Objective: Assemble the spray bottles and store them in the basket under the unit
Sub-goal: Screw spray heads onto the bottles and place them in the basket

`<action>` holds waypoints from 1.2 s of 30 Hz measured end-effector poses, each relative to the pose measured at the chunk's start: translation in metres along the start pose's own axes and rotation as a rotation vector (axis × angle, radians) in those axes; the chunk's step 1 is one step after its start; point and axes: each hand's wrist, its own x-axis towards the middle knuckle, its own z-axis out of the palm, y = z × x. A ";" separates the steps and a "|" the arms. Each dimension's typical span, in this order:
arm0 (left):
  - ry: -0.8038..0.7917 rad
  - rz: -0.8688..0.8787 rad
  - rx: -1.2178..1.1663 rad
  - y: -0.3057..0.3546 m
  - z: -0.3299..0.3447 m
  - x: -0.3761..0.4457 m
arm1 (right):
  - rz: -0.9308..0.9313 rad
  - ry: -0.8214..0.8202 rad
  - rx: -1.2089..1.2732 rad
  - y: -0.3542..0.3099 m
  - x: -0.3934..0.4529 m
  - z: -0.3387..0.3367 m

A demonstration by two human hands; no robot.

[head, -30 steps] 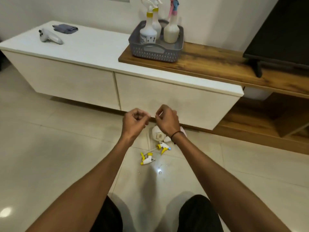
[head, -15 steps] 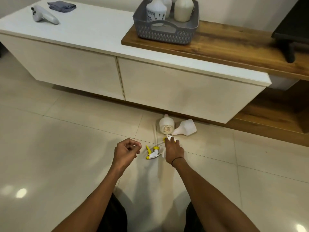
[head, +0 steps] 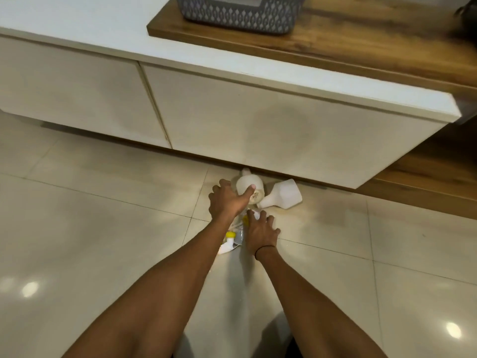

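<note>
I see two white bottles at centre frame: one bottle [head: 254,186] capless, another [head: 282,195] on its side beside it; a yellow-white sprayer head [head: 228,242] lies below; grey basket [head: 242,15] top centre.
</note>
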 end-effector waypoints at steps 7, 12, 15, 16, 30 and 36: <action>-0.030 -0.153 0.053 0.027 0.057 0.041 | 0.041 0.001 0.080 0.021 0.000 0.022; -0.106 -0.189 0.024 0.003 0.046 0.044 | 0.106 0.034 0.273 0.047 -0.013 0.016; -0.130 -0.118 -0.049 -0.022 0.016 0.029 | 0.248 0.110 0.514 0.059 -0.022 0.006; -0.137 -0.081 -0.068 -0.032 0.005 0.020 | 0.282 0.131 0.578 0.063 -0.024 0.002; -0.067 0.229 -0.107 -0.134 -0.097 -0.113 | 0.150 0.060 1.360 0.063 -0.136 -0.135; -0.094 0.362 -0.108 -0.131 -0.129 -0.147 | -0.065 0.565 1.199 0.050 -0.177 -0.183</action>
